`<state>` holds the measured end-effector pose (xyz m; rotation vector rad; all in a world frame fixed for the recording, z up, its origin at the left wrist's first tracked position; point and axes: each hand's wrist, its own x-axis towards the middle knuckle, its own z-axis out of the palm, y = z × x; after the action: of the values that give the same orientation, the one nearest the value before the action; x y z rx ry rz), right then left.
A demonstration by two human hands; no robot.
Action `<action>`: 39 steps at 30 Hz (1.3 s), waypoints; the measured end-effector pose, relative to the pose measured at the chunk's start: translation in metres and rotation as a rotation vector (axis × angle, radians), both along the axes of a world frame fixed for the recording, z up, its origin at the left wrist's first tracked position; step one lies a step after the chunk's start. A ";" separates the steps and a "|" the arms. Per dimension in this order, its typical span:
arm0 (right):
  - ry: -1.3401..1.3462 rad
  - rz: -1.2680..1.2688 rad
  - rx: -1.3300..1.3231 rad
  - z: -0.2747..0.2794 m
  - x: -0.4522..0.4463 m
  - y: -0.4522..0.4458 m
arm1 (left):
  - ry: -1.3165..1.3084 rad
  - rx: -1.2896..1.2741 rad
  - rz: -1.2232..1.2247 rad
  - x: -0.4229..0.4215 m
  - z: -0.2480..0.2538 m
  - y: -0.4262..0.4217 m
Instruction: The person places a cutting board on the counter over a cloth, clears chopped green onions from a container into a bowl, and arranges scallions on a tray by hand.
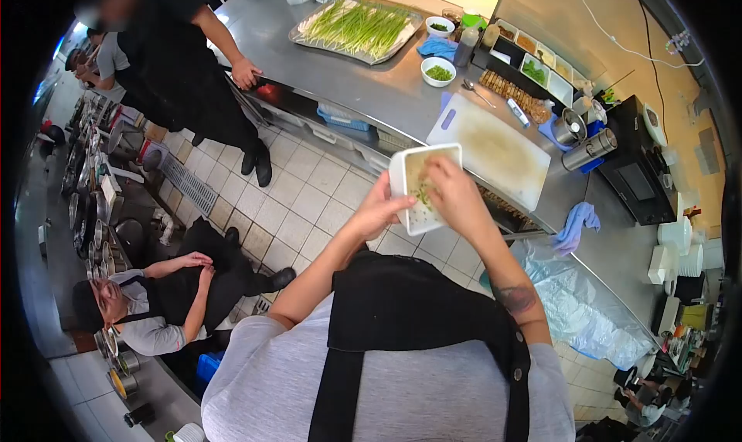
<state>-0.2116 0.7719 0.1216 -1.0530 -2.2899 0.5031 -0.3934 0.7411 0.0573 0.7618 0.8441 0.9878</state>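
A white rectangular container (399, 180) is tilted in front of my chest, with bits of chopped green at its bottom. My left hand (379, 208) grips its left side, thumb over the rim. Inside the container is my right hand (448, 185), its fingers bent together near the green bits; what they hold, if anything, is hidden. Just beyond, a white cutting board (502, 144) with a brownish stained surface lies on the steel counter (340, 82). A white bowl of chopped greens (439, 72) stands behind the board, beside a spoon (479, 94).
A tray of long green stalks (355, 28) lies at the back. Right of the board are metal canisters (589, 150) and a black microwave (630, 171). One person (185, 55) stands at the counter's left; another person (170, 295) is at the lower left.
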 end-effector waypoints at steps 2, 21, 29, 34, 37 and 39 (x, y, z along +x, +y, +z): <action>0.024 -0.004 0.051 0.007 -0.019 0.014 | -0.048 -0.002 0.035 -0.016 0.013 -0.001; -0.226 -0.092 0.184 -0.022 -0.135 0.062 | 0.068 0.092 0.131 -0.110 0.009 0.063; -0.227 0.066 -0.191 -0.006 -0.162 0.065 | -0.097 0.088 0.168 -0.156 0.018 0.068; -0.016 0.038 0.168 -0.003 -0.191 0.076 | -0.089 0.159 0.235 -0.168 0.026 0.064; -0.072 0.132 0.101 0.001 -0.195 0.072 | -0.203 0.195 0.350 -0.169 0.022 0.059; -0.127 0.267 0.040 -0.008 -0.187 0.070 | -0.177 0.177 0.331 -0.171 0.018 0.053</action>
<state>-0.3984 0.8418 0.1134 -0.7829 -2.5589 0.5055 -0.5647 0.7943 0.0748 0.6840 0.7482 1.4191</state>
